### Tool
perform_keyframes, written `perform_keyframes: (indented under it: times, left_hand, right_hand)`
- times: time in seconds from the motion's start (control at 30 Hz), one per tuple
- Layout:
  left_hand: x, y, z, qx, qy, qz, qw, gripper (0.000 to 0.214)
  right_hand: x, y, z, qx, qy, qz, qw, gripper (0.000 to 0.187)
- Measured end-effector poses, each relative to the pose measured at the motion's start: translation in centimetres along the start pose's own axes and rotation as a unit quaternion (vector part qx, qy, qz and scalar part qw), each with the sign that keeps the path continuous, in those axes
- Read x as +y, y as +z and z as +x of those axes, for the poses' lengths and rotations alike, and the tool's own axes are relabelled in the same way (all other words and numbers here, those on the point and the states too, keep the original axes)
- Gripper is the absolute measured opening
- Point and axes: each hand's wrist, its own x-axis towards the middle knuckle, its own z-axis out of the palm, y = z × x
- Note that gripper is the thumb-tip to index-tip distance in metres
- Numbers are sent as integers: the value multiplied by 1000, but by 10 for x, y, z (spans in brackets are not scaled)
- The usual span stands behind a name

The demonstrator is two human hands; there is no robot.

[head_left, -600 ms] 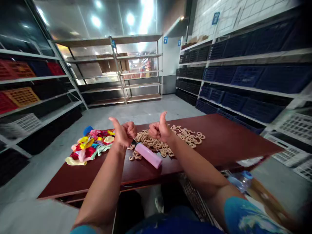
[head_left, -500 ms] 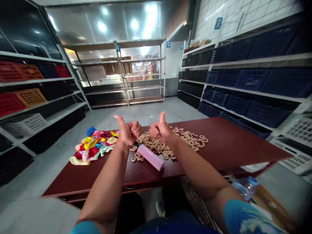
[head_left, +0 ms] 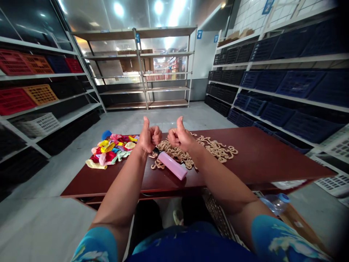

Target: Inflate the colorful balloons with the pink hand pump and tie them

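Observation:
Both my arms reach out over a dark red table [head_left: 261, 160]. My left hand [head_left: 149, 137] is a closed fist with the thumb up, holding nothing. My right hand [head_left: 180, 138] makes the same thumbs-up fist beside it, also with nothing in it. Just below and between the fists lies a pink balloon pump [head_left: 172, 165] with a black tip. Behind the fists spreads a pile of tan string loops [head_left: 215, 148]. A heap of flat coloured balloons [head_left: 111, 153] lies on the table to the left of my left hand.
Metal shelves with red, orange and white crates [head_left: 38, 94] line the left wall, and shelves with dark blue crates [head_left: 275, 87] line the right. A bare shelf rack [head_left: 141, 69] stands at the back. A water bottle [head_left: 275, 203] lies low on my right, beside a woven basket [head_left: 218, 222] under the table.
My view has tilted down and shifted, so the table sits more centred. Both fists stay thumbs-up, and my left thumb now stands more upright.

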Motion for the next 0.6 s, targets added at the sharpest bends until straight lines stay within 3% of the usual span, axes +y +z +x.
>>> perform_keyframes:
  times: [0.1,0.2,0.27,0.37,0.5,0.6]
  left_hand:
    - [-9,-41,-1,122,18,49,991,46]
    - [-26,-83,-4,281,9,121,952,23]
    - [-39,-100,-6,323,-44,129,937,10]
    - [-55,-105,-1,345,-91,68,932,2]
    - [-68,-95,19,367,-74,-43,926,11]
    - [-74,-92,37,379,-66,-79,920,20]
  right_hand:
    - [16,-3,-17,79,-29,-174,981,62]
    - [37,-5,-43,121,-41,-356,926,43]
    - [52,-2,-60,128,-35,-431,892,41]
    - [73,5,-78,134,-32,-506,852,52]
    - [92,14,-87,136,7,-570,810,78]
    - [102,17,-88,114,34,-599,792,82]
